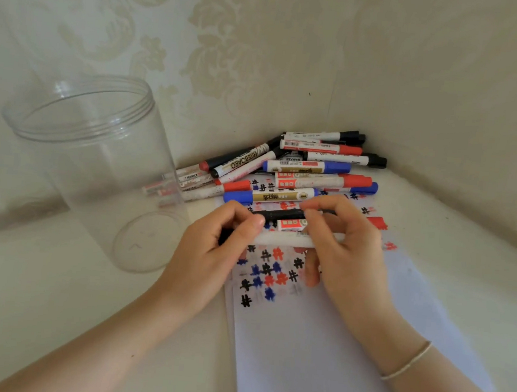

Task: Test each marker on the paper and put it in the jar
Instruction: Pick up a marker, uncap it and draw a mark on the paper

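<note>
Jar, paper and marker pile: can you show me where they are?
jar (79,106), head view, on its clear rim.
paper (331,345), head view, on the blank lower part.
marker pile (304,167), head view, on a blue-capped marker's label.

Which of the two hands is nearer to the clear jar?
Left. The left hand grips one end of a white marker just right of the clear jar. The right hand holds the marker's other end, farther from the jar, above the paper.
</note>
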A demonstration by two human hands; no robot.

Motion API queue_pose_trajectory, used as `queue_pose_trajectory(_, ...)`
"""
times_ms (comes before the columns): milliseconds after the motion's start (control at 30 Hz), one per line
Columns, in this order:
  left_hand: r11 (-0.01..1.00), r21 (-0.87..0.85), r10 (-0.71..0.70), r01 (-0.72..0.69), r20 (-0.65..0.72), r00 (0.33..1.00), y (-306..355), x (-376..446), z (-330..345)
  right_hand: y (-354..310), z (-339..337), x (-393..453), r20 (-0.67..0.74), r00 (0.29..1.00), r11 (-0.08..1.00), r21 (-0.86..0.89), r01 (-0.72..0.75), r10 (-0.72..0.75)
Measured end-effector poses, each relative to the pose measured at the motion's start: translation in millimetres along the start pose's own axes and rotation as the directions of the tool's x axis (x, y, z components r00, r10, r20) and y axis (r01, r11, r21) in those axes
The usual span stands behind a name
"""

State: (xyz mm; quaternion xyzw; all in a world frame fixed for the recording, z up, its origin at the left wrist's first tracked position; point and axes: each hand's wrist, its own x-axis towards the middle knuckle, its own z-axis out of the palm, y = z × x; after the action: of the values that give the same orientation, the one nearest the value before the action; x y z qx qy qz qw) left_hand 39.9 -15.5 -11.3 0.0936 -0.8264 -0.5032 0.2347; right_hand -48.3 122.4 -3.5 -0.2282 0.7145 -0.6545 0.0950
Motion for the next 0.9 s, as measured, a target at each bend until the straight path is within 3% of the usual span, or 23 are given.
queue_pose_trajectory(133, 0.998, -0.024, -0.064, 0.061, -0.12, 0.991, 10.0, 2.8, 11.3, -4.9, 2.7, -1.3, -0.062, 0.995, 0.996, -0.027, 0.082, -0.084)
queue_pose_trajectory(467, 0.985, 0.076, 0.173, -0.156, -0.37, 0.913, 66.5, 10.9, -13.7, -64.6, 12.0, -3.3, -0.123, 0.989, 0.956, 0.271, 0.116, -0.085)
queue_pose_trajectory(533, 0.975, 0.087, 0.221, -0.203, -0.355, 0.908, 85.4, 11.1, -23.3, -83.5, 11.2, 0.6, -0.103, 0.99, 0.945, 0.305, 0.121, -0.094)
queue_pose_trajectory(667, 0.944, 0.16, 0.312, -0.288, -0.155, 0.937, 129.2, 12.5, -45.0, -111.9, 4.5, 26.8, 0.022, 1.0, 0.889, 0.458, 0.006, -0.018)
queue_pose_trajectory(767, 0.904, 0.281, 0.389, -0.322, -0.229, 0.892, 153.8, 28.5, -73.3, -121.3, 11.8, 52.1, 0.09, 0.996, 0.859, 0.509, -0.06, 0.016)
queue_pose_trajectory(833, 0.887, 0.345, 0.428, -0.307, -0.366, 0.826, 167.6, 38.6, -100.7, -114.8, 20.1, 64.7, 0.092, 0.995, 0.93, 0.362, -0.067, 0.035)
queue_pose_trajectory(867, 0.885, 0.379, 0.425, -0.271, -0.419, 0.802, 173.1, 42.0, -114.9, -104.6, 23.6, 69.8, 0.118, 0.993, 0.991, 0.131, -0.025, 0.01)
queue_pose_trajectory(900, 0.882, 0.418, 0.409, -0.217, -0.452, 0.793, 176.4, 44.4, -128.7, -90.8, 26.4, 73.3, 0.19, 0.981, 0.978, -0.199, 0.067, -0.028)
